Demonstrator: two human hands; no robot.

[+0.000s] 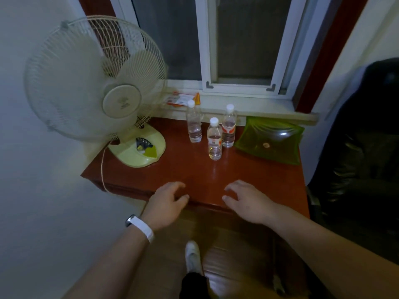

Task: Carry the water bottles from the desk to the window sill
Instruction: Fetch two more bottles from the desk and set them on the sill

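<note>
A glossy reddish-brown wooden desk (194, 169) fills the middle of the view, pushed against a wall under a white-framed sliding window (237, 50). A pale stone window sill (259, 108) runs just behind the desk's far edge. To the right stands a black leather office chair (362, 137), its padding creased and shiny. On the desk's left part sits a cream table fan (95, 78) with a round wire cage, translucent blades and an oval base with a button panel; its cord hangs over the desk's left edge.

At the far right of the desk lies a square translucent green plastic tray (269, 141), its rim curving upward, with a small round brownish thing inside. A red and white printed packet (183, 98) lies flat on the sill, behind the fan's cage.

Both forearms reach forward from the bottom of the view, bare to the elbow. The left hand (166, 203) hovers at the desk's near edge, palm down, fingers loosely curled and spread, its grip holding nothing; a white wristband (140, 229) circles that wrist. The right hand (246, 201) is posed the same way just beside it, fingers apart and slightly bent, empty.

Three small clear plastic water bottles with white caps stand upright near the back of the desk, well apart from both hands: the left bottle (194, 124) without a visible label, the middle bottle (214, 139) nearest the hands with a red and white label, and the right bottle (228, 126) with a similar label, close to the tray. All three are partly filled.
</note>
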